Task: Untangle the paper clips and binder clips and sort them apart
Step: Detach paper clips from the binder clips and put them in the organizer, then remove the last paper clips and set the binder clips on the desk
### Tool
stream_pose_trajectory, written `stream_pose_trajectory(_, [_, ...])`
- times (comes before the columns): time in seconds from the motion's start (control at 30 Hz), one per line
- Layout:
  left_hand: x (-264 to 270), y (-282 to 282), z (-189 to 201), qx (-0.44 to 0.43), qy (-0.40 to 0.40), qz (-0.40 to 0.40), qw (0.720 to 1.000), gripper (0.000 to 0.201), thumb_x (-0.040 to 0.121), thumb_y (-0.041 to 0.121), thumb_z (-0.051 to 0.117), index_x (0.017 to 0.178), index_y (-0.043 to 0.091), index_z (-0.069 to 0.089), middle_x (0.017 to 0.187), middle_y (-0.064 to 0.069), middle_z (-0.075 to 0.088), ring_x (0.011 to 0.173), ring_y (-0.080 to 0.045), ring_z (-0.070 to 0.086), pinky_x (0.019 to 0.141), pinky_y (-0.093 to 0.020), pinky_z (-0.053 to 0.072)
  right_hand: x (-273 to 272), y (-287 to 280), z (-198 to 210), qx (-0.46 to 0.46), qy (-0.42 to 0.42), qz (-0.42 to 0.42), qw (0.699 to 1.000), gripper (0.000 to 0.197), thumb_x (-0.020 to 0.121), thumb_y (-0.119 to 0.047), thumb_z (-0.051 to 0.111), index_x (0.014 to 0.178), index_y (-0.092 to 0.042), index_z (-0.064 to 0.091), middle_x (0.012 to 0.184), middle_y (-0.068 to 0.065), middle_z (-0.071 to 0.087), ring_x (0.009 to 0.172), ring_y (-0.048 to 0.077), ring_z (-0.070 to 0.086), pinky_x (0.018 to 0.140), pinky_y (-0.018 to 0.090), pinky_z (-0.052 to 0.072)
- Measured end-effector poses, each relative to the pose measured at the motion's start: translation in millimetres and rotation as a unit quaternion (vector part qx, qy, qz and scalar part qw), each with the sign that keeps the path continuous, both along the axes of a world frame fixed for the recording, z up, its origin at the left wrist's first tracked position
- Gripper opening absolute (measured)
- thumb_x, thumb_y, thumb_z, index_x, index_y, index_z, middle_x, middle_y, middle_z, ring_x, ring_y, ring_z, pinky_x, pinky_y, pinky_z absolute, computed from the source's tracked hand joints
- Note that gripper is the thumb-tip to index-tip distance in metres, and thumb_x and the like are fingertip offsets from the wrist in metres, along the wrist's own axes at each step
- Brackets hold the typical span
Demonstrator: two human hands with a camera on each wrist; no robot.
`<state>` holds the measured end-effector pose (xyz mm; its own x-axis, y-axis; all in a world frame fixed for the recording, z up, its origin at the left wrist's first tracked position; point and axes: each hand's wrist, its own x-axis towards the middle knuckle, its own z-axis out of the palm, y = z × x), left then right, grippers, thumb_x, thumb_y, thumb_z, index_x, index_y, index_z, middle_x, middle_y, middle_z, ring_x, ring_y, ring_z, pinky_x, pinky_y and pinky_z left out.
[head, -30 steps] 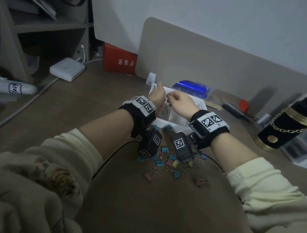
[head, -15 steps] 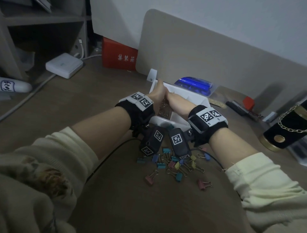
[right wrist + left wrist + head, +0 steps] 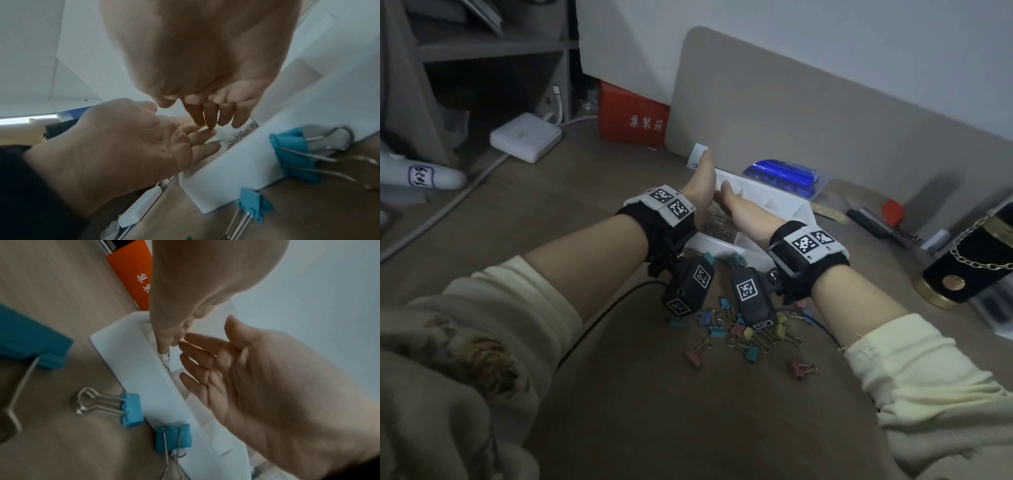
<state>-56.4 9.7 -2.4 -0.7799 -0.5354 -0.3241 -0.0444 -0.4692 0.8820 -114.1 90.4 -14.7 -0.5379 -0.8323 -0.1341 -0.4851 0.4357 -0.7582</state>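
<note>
My left hand [image 3: 698,185] and right hand [image 3: 743,212] face each other palm to palm over the white divided tray [image 3: 774,205]. Both have straight fingers whose tips point down into the compartment of silver paper clips [image 3: 717,222]. In the right wrist view the fingertips of the two hands touch, and a thin paper clip [image 3: 213,141] lies against my left fingers [image 3: 203,134]. More paper clips [image 3: 242,134] lie below in the tray. Coloured binder clips [image 3: 743,329] lie scattered on the desk in front of the tray, beneath my wrists. Two blue binder clips [image 3: 131,408] rest against the tray rim [image 3: 131,361].
A red box [image 3: 633,120] and a white adapter [image 3: 525,137] sit at the back left. A blue packet [image 3: 784,178] lies behind the tray, below a beige board [image 3: 825,113]. Pens [image 3: 876,222] and a black-and-gold cylinder with a chain [image 3: 976,267] stand at the right. A black cable [image 3: 602,315] crosses the desk.
A second ago both hands were pinching together above the tray. They have since dropped into the paper clip compartment and opened flat, palms facing.
</note>
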Motion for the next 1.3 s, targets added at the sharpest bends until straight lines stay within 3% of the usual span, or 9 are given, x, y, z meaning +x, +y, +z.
stream_pose_trajectory(0.2, [9,6,4,-0.015,0.047,-0.001,0.999,0.065,0.098,0.057,0.023,0.153,0.024,0.015,0.158,-0.002,0.017,0.145,-0.026,0.018,0.113,-0.049,0.014,1,1,-1,0.053,0.02,0.007,0.998,0.06,0.102,-0.046,0.005,0.148,-0.017,0.03,0.154,0.006,0.03,0.143,0.019,0.026,0.119,0.034,0.016])
stream_pose_trajectory(0.37, [8,7,7,-0.036,0.076,0.006,0.996,0.065,0.097,0.055,0.03,0.153,0.024,0.017,0.159,0.002,0.013,0.145,-0.023,0.016,0.115,-0.042,0.013,-3,-4,-9,0.115,0.048,0.009,0.992,0.071,0.098,-0.056,0.004,0.147,-0.013,0.032,0.153,0.009,0.033,0.143,0.023,0.028,0.119,0.04,0.016])
stream_pose_trajectory(0.57, [1,6,6,-0.065,0.082,0.006,0.994,0.064,0.098,0.051,0.03,0.152,0.02,0.016,0.159,-0.001,0.014,0.145,-0.023,0.017,0.114,-0.038,0.015,2,-6,-12,0.061,0.066,0.043,0.995,0.056,0.102,-0.046,0.014,0.147,-0.016,0.028,0.151,0.009,0.035,0.14,0.024,0.033,0.116,0.041,0.025])
stream_pose_trajectory(0.73, [2,3,6,-0.062,0.093,0.026,0.993,0.059,0.1,0.046,0.03,0.151,0.018,0.021,0.158,-0.002,0.019,0.144,-0.024,0.02,0.113,-0.036,0.017,-8,-5,-17,0.158,0.237,0.043,0.958,0.067,0.093,-0.057,0.0,0.15,-0.031,0.021,0.159,0.008,0.016,0.146,0.033,0.009,0.119,0.044,0.012])
stream_pose_trajectory(0.9, [8,0,6,-0.08,0.107,0.058,0.989,0.055,0.101,0.042,0.031,0.15,0.017,0.025,0.157,-0.003,0.022,0.143,-0.022,0.023,0.113,-0.036,0.019,0,-2,-16,0.19,0.243,0.037,0.95,0.055,0.101,-0.042,0.007,0.15,-0.025,0.026,0.161,0.007,0.004,0.148,0.028,-0.001,0.117,0.036,0.004])
stream_pose_trajectory(1.03, [20,-1,8,-0.104,0.096,0.066,0.988,0.053,0.101,0.042,0.027,0.148,0.018,0.029,0.154,-0.002,0.028,0.139,-0.021,0.031,0.113,-0.041,0.025,12,2,-5,0.18,0.265,0.048,0.946,0.045,0.104,-0.025,0.017,0.135,-0.006,0.043,0.153,0.015,0.027,0.145,0.03,0.015,0.115,0.036,0.015])
stream_pose_trajectory(1.1, [28,0,9,-0.102,0.096,0.056,0.989,0.052,0.101,0.043,0.024,0.146,0.017,0.032,0.15,-0.002,0.034,0.132,-0.021,0.039,0.104,-0.04,0.032,12,8,-2,0.158,0.285,0.037,0.945,0.034,0.103,-0.021,0.028,0.109,-0.009,0.059,0.131,0.018,0.05,0.131,0.033,0.038,0.104,0.035,0.027])
stream_pose_trajectory(1.17, [36,1,9,-0.097,0.086,0.051,0.99,0.051,0.101,0.043,0.022,0.141,0.017,0.037,0.141,-0.003,0.043,0.121,-0.024,0.047,0.099,-0.044,0.034,12,18,0,0.134,0.293,0.016,0.947,0.026,0.098,-0.021,0.04,0.081,-0.017,0.059,0.107,0.012,0.061,0.112,0.032,0.051,0.091,0.032,0.034])
stream_pose_trajectory(1.3, [55,8,6,-0.118,0.047,0.054,0.99,0.042,0.1,0.034,0.025,0.132,0.014,0.042,0.117,-0.006,0.054,0.097,-0.024,0.055,0.083,-0.037,0.041,20,40,-1,0.147,0.242,-0.005,0.959,0.02,0.092,-0.02,0.056,0.103,-0.012,0.07,0.112,0.007,0.066,0.105,0.024,0.058,0.088,0.027,0.044])
